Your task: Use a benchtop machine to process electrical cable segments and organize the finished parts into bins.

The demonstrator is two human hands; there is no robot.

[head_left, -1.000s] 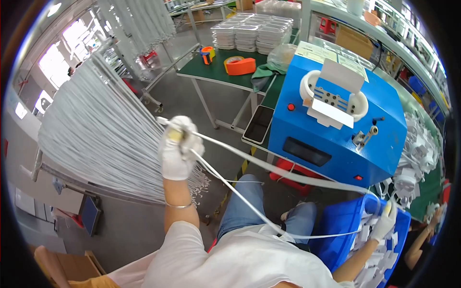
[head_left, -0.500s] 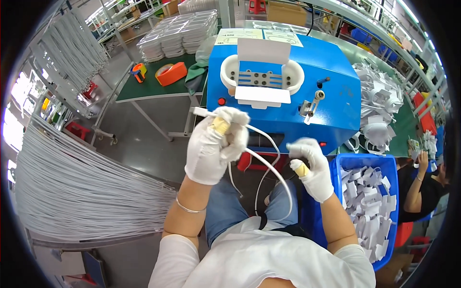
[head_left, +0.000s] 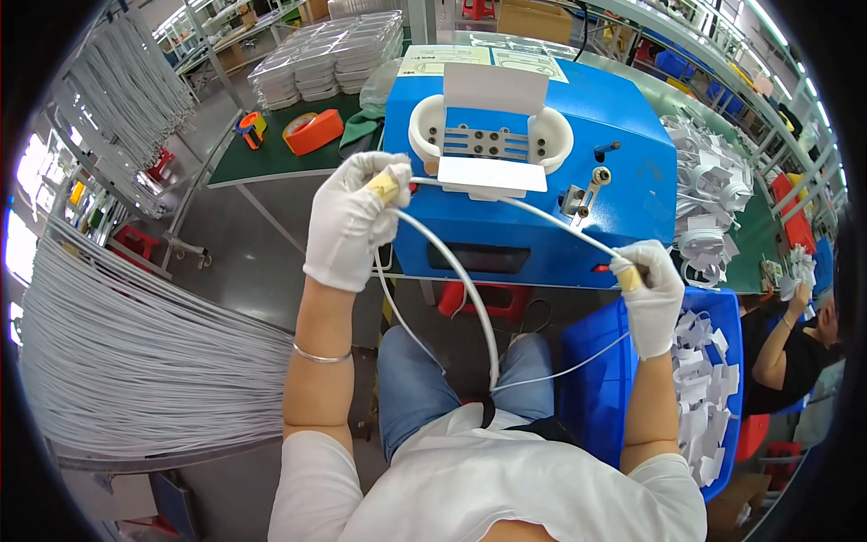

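Observation:
A white cable [head_left: 542, 215] is stretched between my two gloved hands, across the front of a blue machine [head_left: 623, 126]. My left hand [head_left: 350, 221], in a white glove with yellow tape at a fingertip, is closed on it at the machine's left front corner. More of the cable hangs from that hand in a loop over my lap. My right hand [head_left: 652, 298], gloved and taped likewise, pinches it near the machine's right front corner. On the machine, a folded white card [head_left: 492, 174] sits between two white rounded blocks, beside a metal plate with screws.
A blue bin [head_left: 596, 379] of folded white cards stands at my right. Coiled white cables [head_left: 709, 181] lie on the bench beyond it. Many white cables [head_left: 153, 352] hang at my left. Orange tape [head_left: 313, 132] and stacked clear trays [head_left: 325, 59] rest on the green table. A co-worker sits far right.
My hands have moved apart, the left one leftward and up, the right one rightward. My right hand has taken hold of the cable, and a length now runs taut between them.

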